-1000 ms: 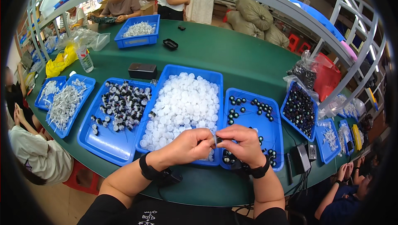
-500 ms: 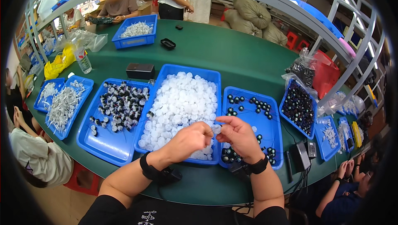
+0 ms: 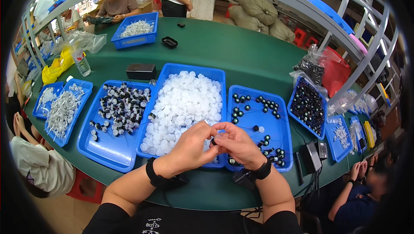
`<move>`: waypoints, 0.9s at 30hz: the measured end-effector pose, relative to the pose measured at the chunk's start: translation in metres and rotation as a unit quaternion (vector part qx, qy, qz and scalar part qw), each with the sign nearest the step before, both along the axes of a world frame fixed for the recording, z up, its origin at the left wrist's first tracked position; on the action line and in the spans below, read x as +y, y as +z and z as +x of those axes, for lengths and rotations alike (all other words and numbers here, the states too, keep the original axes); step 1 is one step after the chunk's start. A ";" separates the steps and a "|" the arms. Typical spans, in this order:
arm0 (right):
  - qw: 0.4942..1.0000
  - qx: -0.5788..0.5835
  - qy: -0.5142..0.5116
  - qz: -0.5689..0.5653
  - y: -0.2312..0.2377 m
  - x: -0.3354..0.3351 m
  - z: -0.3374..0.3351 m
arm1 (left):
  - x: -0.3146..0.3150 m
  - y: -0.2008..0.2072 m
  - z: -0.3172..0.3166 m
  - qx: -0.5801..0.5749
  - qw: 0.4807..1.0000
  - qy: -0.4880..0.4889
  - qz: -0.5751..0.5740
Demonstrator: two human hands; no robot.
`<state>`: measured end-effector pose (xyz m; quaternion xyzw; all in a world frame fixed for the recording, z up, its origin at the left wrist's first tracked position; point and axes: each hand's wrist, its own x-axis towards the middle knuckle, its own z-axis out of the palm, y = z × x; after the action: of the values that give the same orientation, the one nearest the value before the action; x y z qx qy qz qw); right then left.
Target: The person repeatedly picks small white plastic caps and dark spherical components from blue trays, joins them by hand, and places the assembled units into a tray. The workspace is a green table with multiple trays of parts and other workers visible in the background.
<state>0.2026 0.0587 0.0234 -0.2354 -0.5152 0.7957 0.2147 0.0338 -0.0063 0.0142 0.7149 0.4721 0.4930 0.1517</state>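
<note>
1. Table [image 3: 241,46]: a green surface crossing the frame, with trays set close together in the centre. A knock from a forearm could jostle them and mix their contents.
2. Central blue tray [image 3: 195,67]: heaped with translucent white caps [image 3: 189,96]. Because the pile stands high, a dropped part could sink among the caps and be hard to find.
3. Left blue tray [image 3: 110,151]: holds black-and-white pieces, bunched toward its upper part. Their fine leads overlap, so lifting one could drag its neighbours.
4. Right blue tray [image 3: 277,127]: holds dark, glossy beads [image 3: 270,107] with thin wires, and one loose white cap [image 3: 261,129]. The wires could snag or tangle if pulled hastily.
5. Left hand [image 3: 192,142] and right hand [image 3: 242,146]: meeting at lower centre, above the central tray's lower right part. The fingers of both are pinched together on one small piece; how firmly cannot be told.
6. Small dark piece [image 3: 213,141]: between the fingertips, largely covered. Uneven pressure from the two thumbs could tilt it or make it slip.
7. Thin wire [image 3: 228,135]: near the right fingers, its attachment hidden. Excess tension could bend or detach it.
</note>
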 end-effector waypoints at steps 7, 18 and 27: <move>0.959 -0.122 -0.119 0.228 0.024 0.028 0.034 | -0.007 0.023 -0.034 0.024 0.992 0.119 -0.024; 0.650 -0.512 -0.005 0.562 -0.028 0.061 0.065 | 0.011 -0.017 -0.055 0.245 0.959 0.094 -0.107; 0.673 -0.532 0.022 0.514 -0.025 0.059 0.057 | 0.022 -0.034 -0.034 0.358 0.917 -0.018 -0.174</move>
<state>0.2593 0.1179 -0.0017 -0.4592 -0.8752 0.1498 -0.0262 0.0000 0.0154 -0.0202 0.8145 0.5599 0.1114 0.1032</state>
